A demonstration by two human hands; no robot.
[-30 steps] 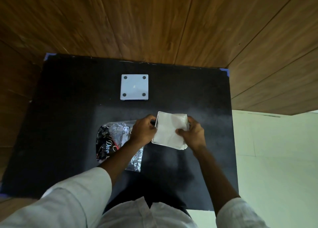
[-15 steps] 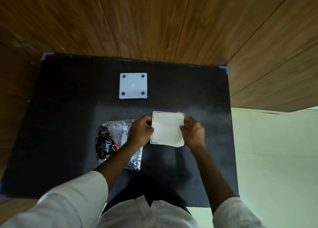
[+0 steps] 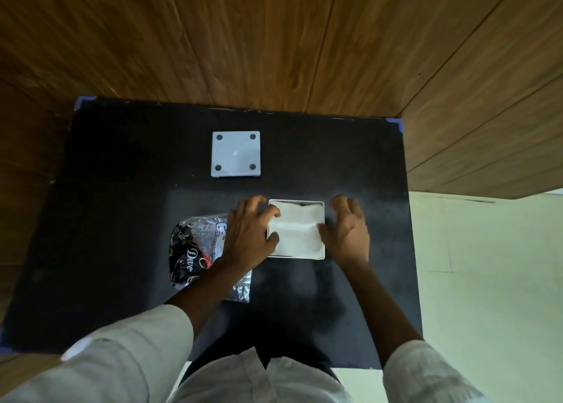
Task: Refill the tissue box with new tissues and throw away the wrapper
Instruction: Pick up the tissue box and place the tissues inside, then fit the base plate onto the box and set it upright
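— Where is the tissue box (image 3: 322,250) found?
— At the centre of the black table (image 3: 122,220), open, with white tissues (image 3: 297,230) seen inside.

— How are the hands held?
— The left hand (image 3: 248,235) is laid at nine o'clock, fingers spread, thumb pressed on the tissues. The right hand (image 3: 347,232) is set at three o'clock, fingers loosely spread.

— What else is seen?
— The wrapper (image 3: 195,250) is left at nine o'clock under the left forearm; the white lid (image 3: 236,154) is placed at eleven o'clock.

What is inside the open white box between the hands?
The white box holds a stack of white tissues that nearly fills it, with a dark gap at the far edge. Only the top sheet shows. The left hand covers its left rim.
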